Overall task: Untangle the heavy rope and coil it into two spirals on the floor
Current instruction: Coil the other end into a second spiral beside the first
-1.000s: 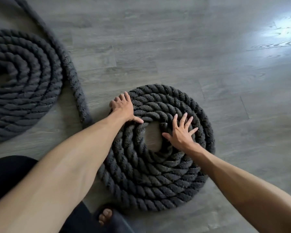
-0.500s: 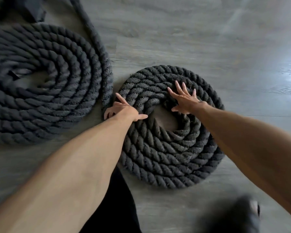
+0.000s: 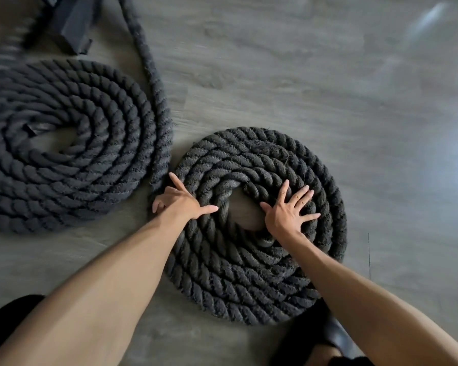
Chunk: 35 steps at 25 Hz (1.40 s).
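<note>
Rope (image 3: 249,291), dark, thick and twisted, lies on a grey wood-grain floor (image 3: 302,88) in two flat spirals. Larger spiral (image 3: 95,165) occupies the left of the frame and is cut off by the left edge. Its open centre shows bare floor and a black capped end (image 3: 35,128). Smaller spiral (image 3: 325,207) sits at lower centre, just beside the larger one, with a small patch of floor visible at its middle. One loose strand (image 3: 143,48) enters from the top edge, runs down the right flank of the larger spiral and reaches the outer left rim of the smaller spiral. The exact junction is hidden by the left hand.

Left hand (image 3: 180,202) rests on the left side of the smaller spiral. Forefinger is straight and points to the upper left. Thumb is stretched rightward across the inner turns. Remaining fingers bend down over the outer rim. It grasps nothing that can be made out.

Right hand (image 3: 286,212) lies palm down on the right-hand inner turns, fingers straight and splayed, thumb at the edge of the central opening. It is released and only pressing.

Both forearms are bare and reach in from the bottom edge. Black block-shaped object (image 3: 69,25) stands at upper left, blurred, and its identity cannot be told. Black shoe (image 3: 331,336) shows at lower right, just beside the near rim of the smaller spiral. Dark clothing (image 3: 8,318) shows at lower left.
</note>
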{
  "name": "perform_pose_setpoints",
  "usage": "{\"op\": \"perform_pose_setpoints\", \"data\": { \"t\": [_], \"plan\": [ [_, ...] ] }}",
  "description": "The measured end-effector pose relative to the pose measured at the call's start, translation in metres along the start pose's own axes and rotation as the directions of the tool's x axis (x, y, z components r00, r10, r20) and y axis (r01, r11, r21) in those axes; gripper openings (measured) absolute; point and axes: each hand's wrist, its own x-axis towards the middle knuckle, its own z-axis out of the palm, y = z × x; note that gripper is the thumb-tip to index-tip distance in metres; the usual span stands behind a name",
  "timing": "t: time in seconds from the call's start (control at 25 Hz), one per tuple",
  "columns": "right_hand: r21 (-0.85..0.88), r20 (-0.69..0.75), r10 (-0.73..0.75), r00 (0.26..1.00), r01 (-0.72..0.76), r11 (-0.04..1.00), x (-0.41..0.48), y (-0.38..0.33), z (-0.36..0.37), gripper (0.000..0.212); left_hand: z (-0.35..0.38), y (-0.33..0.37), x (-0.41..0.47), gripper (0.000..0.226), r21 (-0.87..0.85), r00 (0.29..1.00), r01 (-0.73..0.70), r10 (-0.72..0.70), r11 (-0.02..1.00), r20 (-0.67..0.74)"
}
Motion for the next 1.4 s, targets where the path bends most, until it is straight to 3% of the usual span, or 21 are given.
{"op": "perform_pose_setpoints", "data": {
  "t": [0.2, 0.4, 0.52, 0.64, 0.72, 0.8, 0.88, 0.96, 1.04, 1.12, 1.2, 1.4],
  "plan": [
    [-0.186, 0.022, -0.259, 0.966, 0.258, 0.948, 0.092, -0.023, -0.064, 0.089, -0.02, 0.028, 0.004, 0.151, -0.211, 0.996, 0.084, -0.08, 0.974, 0.026],
    [-0.297, 0.132, -0.518, 0.845, 0.532, 0.793, 0.197, -0.071, -0.141, 0.088, -0.037, 0.075, 0.013, 0.144, -0.476, 0.986, 0.15, -0.166, 0.866, 0.01],
    [-0.333, 0.175, -0.569, 0.803, 0.592, 0.734, 0.225, -0.088, -0.162, 0.087, -0.048, 0.098, 0.016, 0.144, -0.586, 0.973, 0.215, -0.224, 0.781, 0.058],
    [-0.309, 0.147, -0.584, 0.798, 0.598, 0.739, 0.223, -0.09, -0.167, 0.086, -0.056, 0.109, 0.013, 0.143, -0.6, 0.96, 0.262, -0.265, 0.756, 0.086],
    [-0.256, 0.164, -0.563, 0.81, 0.586, 0.769, 0.208, -0.091, -0.171, 0.09, -0.062, 0.104, 0.013, 0.14, -0.529, 0.962, 0.272, -0.233, 0.804, 0.14],
    [-0.198, 0.139, -0.427, 0.893, 0.448, 0.872, 0.192, -0.082, -0.163, 0.098, -0.076, 0.1, 0.024, 0.122, -0.328, 0.972, 0.228, -0.194, 0.917, 0.132],
    [-0.097, 0.145, -0.221, 0.965, 0.236, 0.967, 0.177, -0.064, -0.151, 0.107, -0.103, 0.098, 0.036, 0.096, -0.191, 0.991, 0.121, -0.129, 0.974, -0.028],
    [-0.021, 0.168, -0.133, 0.977, 0.139, 0.99, 0.17, -0.049, -0.136, 0.11, -0.143, 0.098, 0.051, 0.089, -0.241, 0.955, 0.016, -0.086, 0.97, -0.283],
    [0.002, 0.148, -0.127, 0.981, 0.128, 0.992, 0.174, -0.048, -0.127, 0.107, -0.183, 0.108, 0.074, 0.113, -0.171, 0.904, -0.123, 0.04, 0.978, -0.425],
    [0.035, 0.123, -0.153, 0.981, 0.149, 0.988, 0.181, -0.053, -0.126, 0.099, -0.213, 0.124, 0.098, 0.144, 0.052, 0.893, -0.23, 0.232, 0.972, -0.386],
    [0.014, 0.074, -0.204, 0.976, 0.204, 0.979, 0.19, -0.053, -0.124, 0.089, -0.228, 0.132, 0.118, 0.155, 0.175, 0.875, -0.289, 0.333, 0.941, -0.35],
    [-0.071, 0.019, -0.319, 0.948, 0.319, 0.945, 0.236, -0.071, -0.156, 0.085, -0.258, 0.131, 0.147, 0.156, 0.146, 0.923, -0.261, 0.291, 0.954, -0.252]
  ]
}}
